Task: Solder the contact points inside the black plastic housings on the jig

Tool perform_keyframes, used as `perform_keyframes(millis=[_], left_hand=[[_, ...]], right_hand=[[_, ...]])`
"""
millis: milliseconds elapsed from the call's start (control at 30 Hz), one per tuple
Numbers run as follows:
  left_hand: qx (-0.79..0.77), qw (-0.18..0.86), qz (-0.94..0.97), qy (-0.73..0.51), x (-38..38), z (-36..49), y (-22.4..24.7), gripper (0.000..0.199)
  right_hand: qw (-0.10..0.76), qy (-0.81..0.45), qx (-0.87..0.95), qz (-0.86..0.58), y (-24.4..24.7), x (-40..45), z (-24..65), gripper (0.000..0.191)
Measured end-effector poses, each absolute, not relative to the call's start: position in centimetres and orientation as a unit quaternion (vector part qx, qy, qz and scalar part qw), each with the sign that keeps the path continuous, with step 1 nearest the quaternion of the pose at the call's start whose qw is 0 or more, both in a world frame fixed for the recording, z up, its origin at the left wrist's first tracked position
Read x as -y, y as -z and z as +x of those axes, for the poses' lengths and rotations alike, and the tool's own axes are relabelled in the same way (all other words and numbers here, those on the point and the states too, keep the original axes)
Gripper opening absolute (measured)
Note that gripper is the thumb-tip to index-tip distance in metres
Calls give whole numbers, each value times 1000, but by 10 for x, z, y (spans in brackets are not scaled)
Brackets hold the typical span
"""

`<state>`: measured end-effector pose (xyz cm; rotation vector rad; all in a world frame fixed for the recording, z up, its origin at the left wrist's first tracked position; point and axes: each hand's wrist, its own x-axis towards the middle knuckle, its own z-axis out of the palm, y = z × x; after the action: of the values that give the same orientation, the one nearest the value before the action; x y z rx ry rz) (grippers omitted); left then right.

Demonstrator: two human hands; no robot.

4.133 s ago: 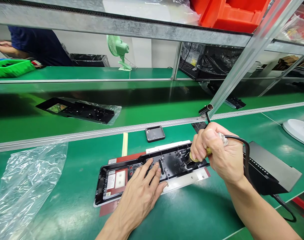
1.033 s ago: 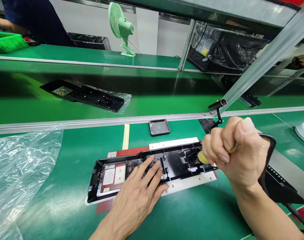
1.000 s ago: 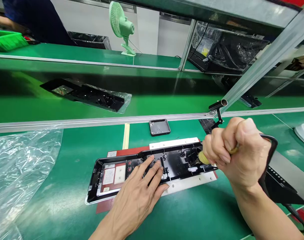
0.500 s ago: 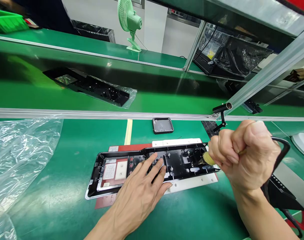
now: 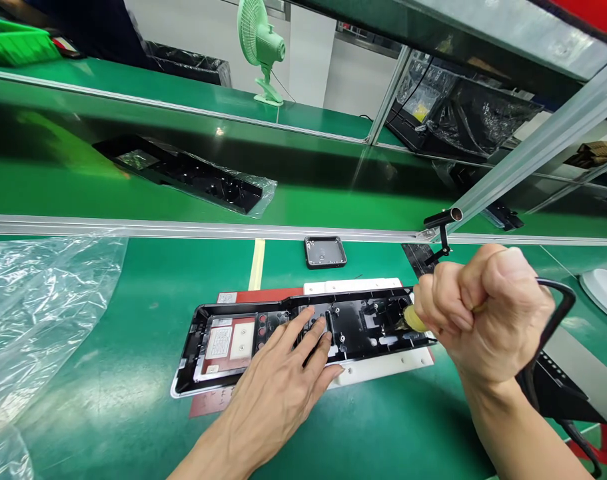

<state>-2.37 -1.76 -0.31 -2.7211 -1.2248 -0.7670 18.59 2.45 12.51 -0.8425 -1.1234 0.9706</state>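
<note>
A long black plastic housing point(image 5: 356, 333) lies open side up on a red and white fixture point(image 5: 398, 360). Across its middle rests my left hand point(image 5: 288, 367), fingers outstretched and pressing on the inside. My right hand point(image 5: 483, 313) is wrapped in a fist round a screwdriver with a yellowish handle point(image 5: 414, 319). The tool's lower end points into the right end of the housing; its tip is hidden. A black cable or strap point(image 5: 563, 293) loops out behind the right fist.
Behind the housing lies a small black tray-like cover point(image 5: 325, 252). Clear plastic film point(image 5: 43, 313) spreads at left. On the belt point(image 5: 328, 193) beyond the metal rail is another black housing point(image 5: 183, 173) in plastic. A slanted metal post point(image 5: 538, 133) stands at right, near a black bracket point(image 5: 443, 230).
My right fist has shifted very slightly left with the screwdriver. The left hand and the housing stay where they were.
</note>
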Motion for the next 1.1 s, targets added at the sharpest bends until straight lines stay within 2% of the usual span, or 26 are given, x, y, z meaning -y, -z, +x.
perform_keyframes(millis=[667, 1100], left_hand=[[401, 9, -879, 259, 18, -23, 2, 34], [391, 33, -887, 244, 18, -24, 3, 36]], right_hand=[[665, -428, 492, -364, -124, -23, 183, 44], [662, -439, 495, -352, -120, -21, 185, 41]])
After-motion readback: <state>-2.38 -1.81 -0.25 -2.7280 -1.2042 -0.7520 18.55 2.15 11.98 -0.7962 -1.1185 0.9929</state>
